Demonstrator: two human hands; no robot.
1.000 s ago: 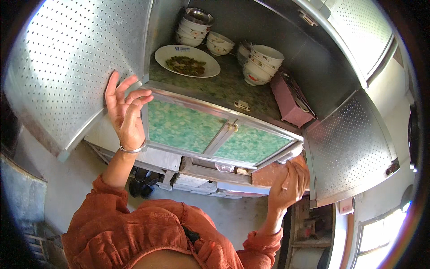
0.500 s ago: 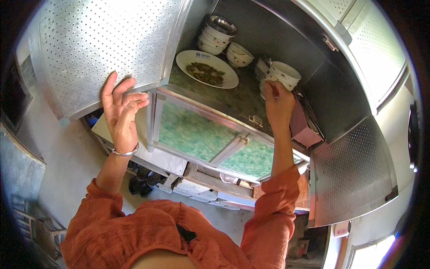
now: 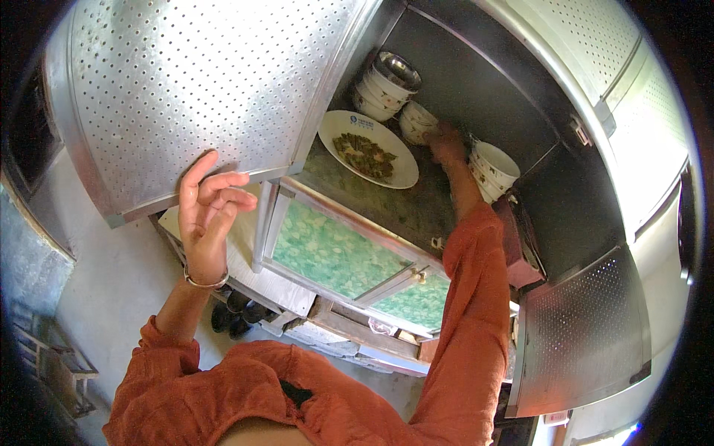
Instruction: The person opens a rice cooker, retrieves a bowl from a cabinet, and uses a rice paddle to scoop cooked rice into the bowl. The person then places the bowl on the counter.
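Left of the plate [image 3: 405, 171], the left hand [image 3: 211, 215] holds nothing, fingers spread and bent, near the door's [image 3: 201, 89] lower edge. Behind the plate's right side sit small bowls [image 3: 415, 122], probably light, stiff, smooth and breakable, best taken by the rim. The right hand [image 3: 448, 146] is at their right, its grip hidden. Right of the plate, a gap leads to the shelf's [image 3: 413, 207] front edge, bounded by a stack [image 3: 494, 168].

The person wears a rust-red top [image 3: 230, 375], soft and crinkly, with a round neck and a small black patch [image 3: 297, 393] in front. Its sleeves [image 3: 474, 297] are long and wrinkly. A shiny silver bracelet [image 3: 206, 283] circles the left wrist.
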